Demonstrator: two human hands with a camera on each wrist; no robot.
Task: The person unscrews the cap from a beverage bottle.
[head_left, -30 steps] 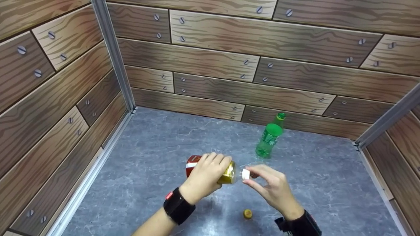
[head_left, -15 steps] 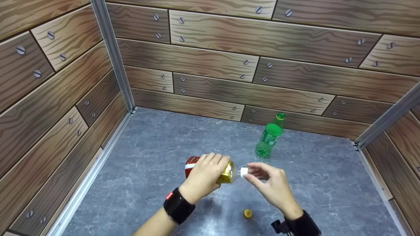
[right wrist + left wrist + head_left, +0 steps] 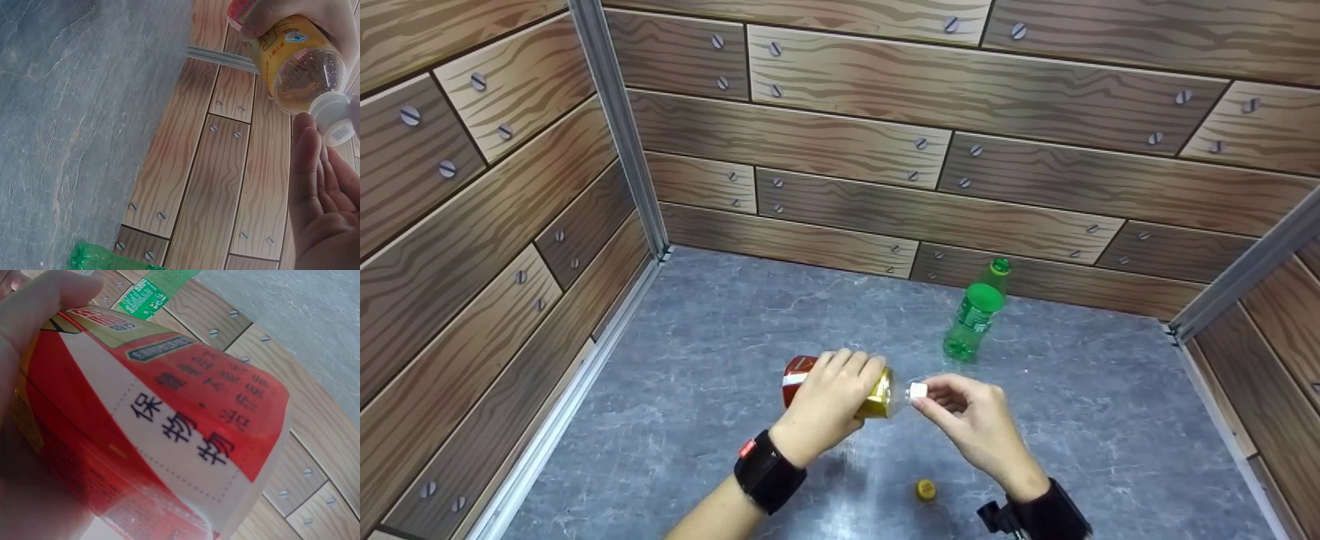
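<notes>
Item one: a red-and-yellow labelled bottle point(image 3: 799, 377), held on its side above or on the table point(image 3: 720, 315) (contact underneath I cannot tell), its base toward 9 o'clock and its neck toward 3; my left-wrist feed shows a white band with black characters across the red. Item two: the left hand point(image 3: 840, 390), grasping that bottle from above, fingers wrapped over its middle; a black wristband point(image 3: 769, 472) sits at the hand's 7 o'clock. Item three: a white cap point(image 3: 919, 391), at the bottle's mouth, 3 o'clock from its body; how far it is seated I cannot see. Item four: the right hand point(image 3: 979, 420), pinching the white cap between thumb and fingers. Item five: a small yellow cap point(image 3: 925, 490), resting on the table at the bottle's 5 o'clock. Item six: a green bottle point(image 3: 979, 309), upright at 2 o'clock, before the plank-patterned wall point(image 3: 840, 127).
</notes>
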